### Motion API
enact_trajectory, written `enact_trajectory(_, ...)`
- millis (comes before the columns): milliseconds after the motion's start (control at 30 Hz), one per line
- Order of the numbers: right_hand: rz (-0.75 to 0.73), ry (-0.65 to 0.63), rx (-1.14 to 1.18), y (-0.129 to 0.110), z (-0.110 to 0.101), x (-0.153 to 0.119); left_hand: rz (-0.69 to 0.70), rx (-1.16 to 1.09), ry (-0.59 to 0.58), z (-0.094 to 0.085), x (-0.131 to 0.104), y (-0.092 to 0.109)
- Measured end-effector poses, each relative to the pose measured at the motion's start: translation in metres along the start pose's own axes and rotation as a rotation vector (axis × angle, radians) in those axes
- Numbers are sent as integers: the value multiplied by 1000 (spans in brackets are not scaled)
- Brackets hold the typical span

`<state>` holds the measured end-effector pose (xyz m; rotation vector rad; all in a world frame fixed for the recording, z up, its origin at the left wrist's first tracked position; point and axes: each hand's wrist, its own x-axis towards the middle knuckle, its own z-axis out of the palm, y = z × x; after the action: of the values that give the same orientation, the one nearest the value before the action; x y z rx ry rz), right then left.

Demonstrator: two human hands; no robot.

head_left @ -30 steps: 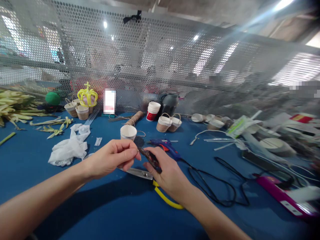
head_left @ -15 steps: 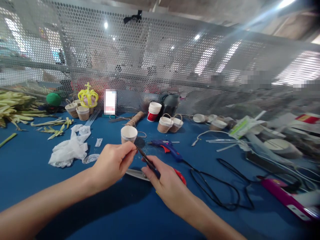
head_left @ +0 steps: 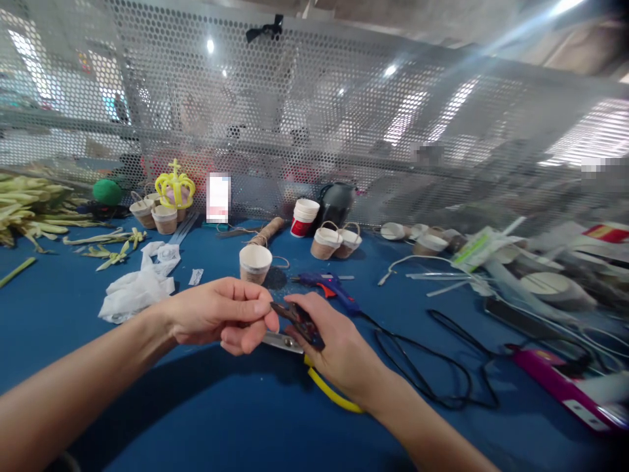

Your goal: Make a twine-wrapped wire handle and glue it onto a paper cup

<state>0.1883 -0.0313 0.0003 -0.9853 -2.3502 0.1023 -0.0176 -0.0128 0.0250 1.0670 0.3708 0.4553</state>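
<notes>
My left hand [head_left: 228, 314] is closed in a pinch, thumb against index finger, and what it holds is too small to make out. My right hand [head_left: 339, 337] grips dark pliers [head_left: 299, 321], their narrow tip touching or nearly touching the left fingertips. Beneath the hands lie scissors on the table, with a metal blade [head_left: 281, 341] and a yellow handle [head_left: 334, 392] showing; the right hand covers part of them. Just beyond my left hand stands a small paper-and-burlap pot [head_left: 255, 261]. A blue glue gun [head_left: 334, 287] rests beyond my right hand.
White lace fabric [head_left: 135, 292] lies left, near pale dried leaves [head_left: 29, 203]. Several small pots with twine handles [head_left: 325, 242] stand at the back beside stacked paper cups [head_left: 304, 217]. A twine roll [head_left: 268, 231], black cable [head_left: 422, 367] and purple power strip [head_left: 565, 390] are also there.
My left hand has turned, its lower fingers now loosened and showing. The pliers have rotated in my right hand and look wider. More of the yellow handle shows, while the red one is hidden.
</notes>
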Motion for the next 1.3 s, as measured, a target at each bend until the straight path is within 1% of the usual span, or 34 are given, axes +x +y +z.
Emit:
enact_trajectory(67,-26,-3,-7,1,-1,0,-6,11,-9,0,0,-1)
enact_trajectory(133,-31,-3,-13,1,-1,0,5,58,24,2,0,0)
enact_trajectory(333,18,18,-11,1,-2,1,122,312,229,11,1,3)
enact_trajectory(533,78,27,-6,-1,-3,2,218,531,360,15,3,0)
enact_trajectory(700,134,-12,-2,-4,-3,3,291,745,446,17,4,-2)
enact_trajectory(800,184,-40,2,-4,-2,2,324,904,549,17,5,-5)
enact_trajectory(900,233,-50,17,-4,1,1,321,1059,629,17,7,-8)
enact_trajectory(1067,275,-57,34,-5,2,1,320,1197,681,16,9,-9)
enact_trajectory(1300,372,-142,96,-9,1,4,309,1200,685,15,10,-10)
